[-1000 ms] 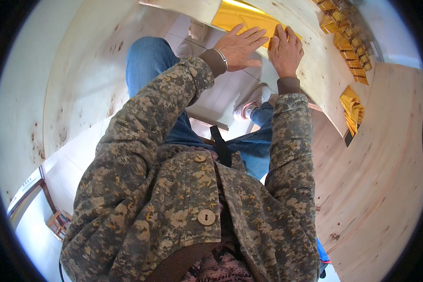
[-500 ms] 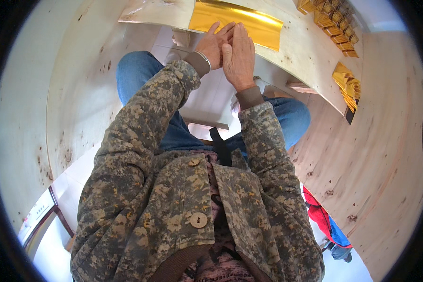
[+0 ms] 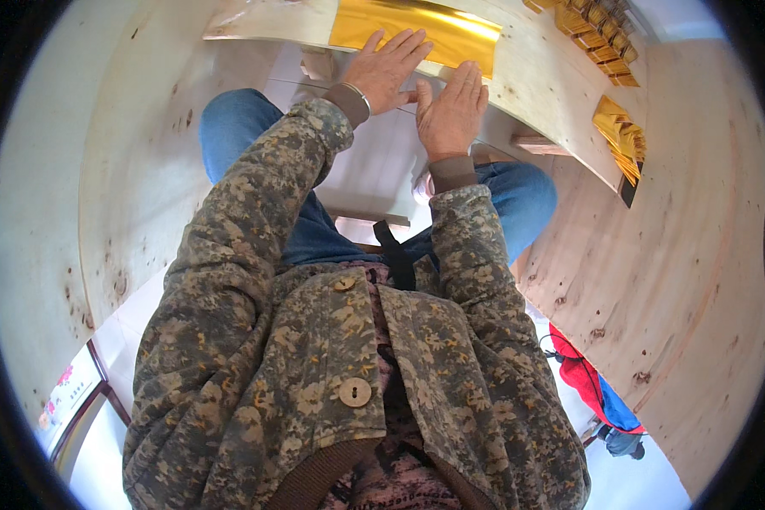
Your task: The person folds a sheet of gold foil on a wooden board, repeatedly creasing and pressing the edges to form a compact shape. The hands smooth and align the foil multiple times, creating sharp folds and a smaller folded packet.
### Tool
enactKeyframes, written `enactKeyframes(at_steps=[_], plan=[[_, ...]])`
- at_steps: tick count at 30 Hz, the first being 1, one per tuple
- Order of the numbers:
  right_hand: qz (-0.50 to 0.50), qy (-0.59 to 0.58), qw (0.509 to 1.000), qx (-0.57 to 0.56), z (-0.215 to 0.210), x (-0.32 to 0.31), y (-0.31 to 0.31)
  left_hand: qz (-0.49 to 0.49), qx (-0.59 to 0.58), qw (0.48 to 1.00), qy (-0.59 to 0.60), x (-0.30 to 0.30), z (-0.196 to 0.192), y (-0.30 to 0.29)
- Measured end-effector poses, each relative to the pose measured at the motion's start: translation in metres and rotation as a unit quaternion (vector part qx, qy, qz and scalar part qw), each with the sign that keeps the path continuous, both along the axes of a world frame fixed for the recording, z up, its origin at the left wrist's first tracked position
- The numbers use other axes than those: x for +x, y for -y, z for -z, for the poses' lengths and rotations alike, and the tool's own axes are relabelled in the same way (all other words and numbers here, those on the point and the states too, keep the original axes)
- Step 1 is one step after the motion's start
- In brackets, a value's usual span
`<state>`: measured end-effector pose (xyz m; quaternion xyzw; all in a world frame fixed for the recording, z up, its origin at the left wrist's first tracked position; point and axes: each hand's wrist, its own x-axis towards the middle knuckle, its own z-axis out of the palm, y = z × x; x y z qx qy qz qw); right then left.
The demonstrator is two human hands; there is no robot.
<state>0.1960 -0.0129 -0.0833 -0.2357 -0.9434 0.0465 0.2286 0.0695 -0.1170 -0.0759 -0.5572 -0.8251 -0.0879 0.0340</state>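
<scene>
Just below the camera, a floral-patterned jacket [image 3: 331, 416] with large buttons fills the lower part of the view. Its left sleeve [image 3: 246, 191] slants forward and to the right, while the right sleeve [image 3: 469, 229] runs almost straight ahead, leaning a little left. Between and under the arms show bent knees in blue jeans [image 3: 238, 127].

Further out, the left hand [image 3: 388, 72], a pale bracelet [image 3: 363, 99] at its wrist, lies back upward with fingers stretched and slightly parted, pointing up and right. Its grip is loose and holds nothing. The right hand [image 3: 450, 115] is also flat, fingers straight, thumb raised toward the left one; its grip is released too. Whether the two thumbs touch, I cannot tell.

At the fingertips, a shiny gold sheet [image 3: 459, 36] lies on the pale wooden surface [image 3: 561, 106] by its front edge, both hands' fingers overlapping the near side. Farther right sits a folded gold piece [image 3: 619, 136], and beyond it a row of gold bundles [image 3: 599, 42].
</scene>
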Motion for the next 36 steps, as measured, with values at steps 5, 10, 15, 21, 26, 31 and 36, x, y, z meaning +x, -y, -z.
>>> enactKeyframes(at_steps=[5,10,15,21,26,31,36], plan=[[0.068,0.01,0.998,-0.01,0.001,0.015,-0.015,0.005,0.028,0.999,0.015,0.001,-0.003,0.002],[0.035,-0.016,0.999,-0.026,-0.019,-0.006,-0.039,0.014,0.012,1.0,0.023,-0.001,-0.006,0.003],[-0.133,-0.029,0.99,-0.028,-0.026,-0.05,-0.078,0.026,0.014,0.999,0.041,-0.004,-0.007,0.004],[-0.13,0.049,0.99,0.002,-0.006,-0.051,-0.083,0.061,0.019,0.997,0.033,-0.015,-0.004,0.007],[-0.124,0.046,0.991,0.018,-0.003,-0.048,-0.081,0.064,0.029,0.997,0.028,-0.017,0.0,0.007],[-0.123,0.086,0.989,0.012,-0.001,-0.056,-0.082,0.057,0.048,0.996,0.039,-0.014,0.0,0.008],[-0.12,0.08,0.989,0.031,0.005,-0.057,-0.082,0.03,0.084,0.995,0.044,-0.001,-0.002,0.009]])
